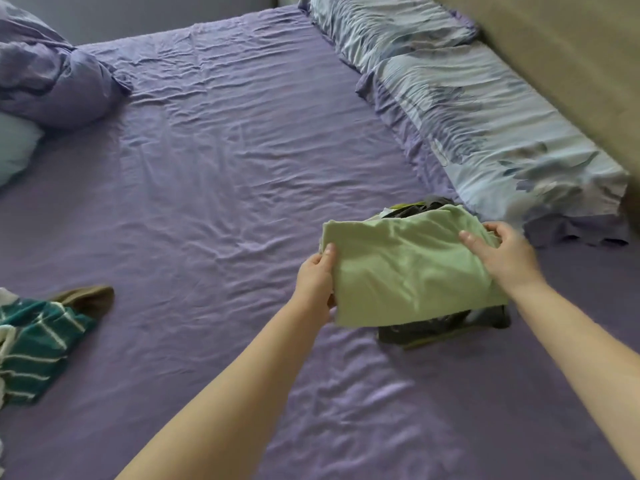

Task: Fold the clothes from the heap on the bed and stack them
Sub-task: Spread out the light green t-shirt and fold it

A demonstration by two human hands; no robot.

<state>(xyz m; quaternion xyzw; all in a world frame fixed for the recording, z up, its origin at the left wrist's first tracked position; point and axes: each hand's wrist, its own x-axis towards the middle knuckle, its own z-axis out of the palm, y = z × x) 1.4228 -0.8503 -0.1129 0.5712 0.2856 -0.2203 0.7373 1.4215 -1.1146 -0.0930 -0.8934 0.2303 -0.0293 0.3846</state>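
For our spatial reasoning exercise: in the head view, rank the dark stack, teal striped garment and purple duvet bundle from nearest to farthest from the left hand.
From the left hand:
1. Dark stack, just right, under the green cloth.
2. Teal striped garment, far left edge.
3. Purple duvet bundle, far top-left corner.

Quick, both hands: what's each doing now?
Left hand: grips the green cloth's left edge.
Right hand: grips its right edge.

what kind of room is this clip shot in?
Most likely a home bedroom: a bed with a wrinkled purple sheet, floral pillows along the right side, and clothes being folded on it, such as the green garment.
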